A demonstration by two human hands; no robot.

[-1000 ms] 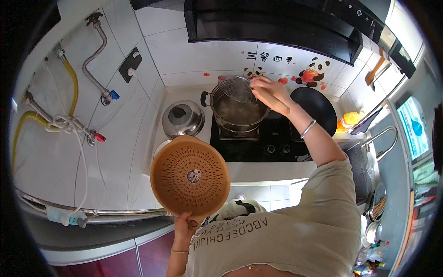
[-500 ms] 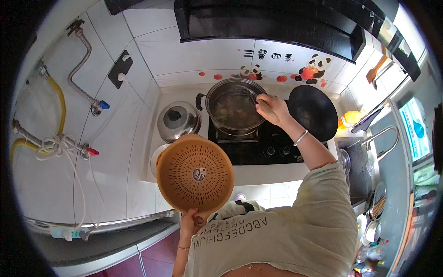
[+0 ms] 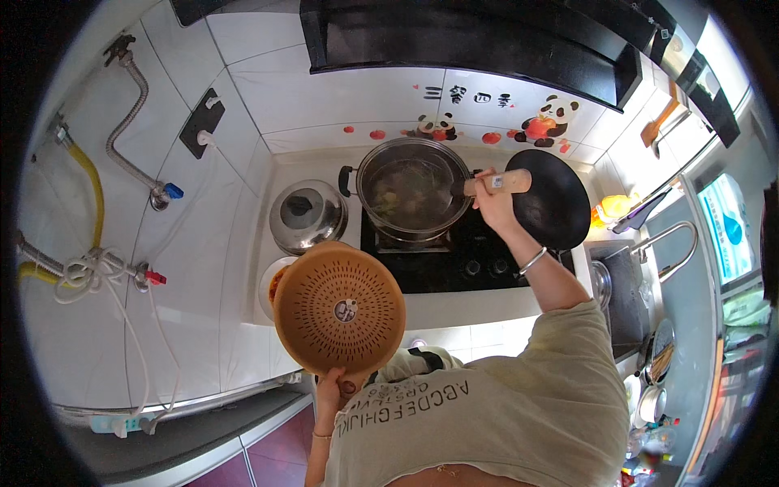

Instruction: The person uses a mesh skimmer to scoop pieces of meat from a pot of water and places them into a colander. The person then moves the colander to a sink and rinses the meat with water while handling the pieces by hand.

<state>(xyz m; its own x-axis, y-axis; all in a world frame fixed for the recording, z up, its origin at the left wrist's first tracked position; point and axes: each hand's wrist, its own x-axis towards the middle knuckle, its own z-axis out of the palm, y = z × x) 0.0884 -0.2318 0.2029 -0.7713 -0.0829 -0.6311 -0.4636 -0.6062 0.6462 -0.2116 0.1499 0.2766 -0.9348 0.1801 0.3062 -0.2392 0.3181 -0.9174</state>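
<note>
Strainer and colander at work beside a cooking pot. The right hand (image 3: 493, 195) is gripping the wooden-handled strainer (image 3: 513, 180), fingers wrapping the handle just beyond the right-hand side of the pot (image 3: 406, 234). The mesh, raised in plain sight over the pot one second earlier, is no longer showing above it; it is presumably sitting low in the cloudy liquid (image 3: 426, 180), though its exact place is escaping view. The handle, earlier slanting toward the person, is now pointing rightward toward the black wok (image 3: 560, 199). Pale pieces (image 3: 393, 199) are showing in the pot, suggesting that the strainer is now working among them rather than above them. The left hand (image 3: 331, 390) is holding the brown colander (image 3: 341, 272) by its handle, in front of the stove (image 3: 442, 277), and is keeping it near its earlier place; no food is showing on its visible face. The steel lid (image 3: 310, 219) is resting left of the pot
</note>
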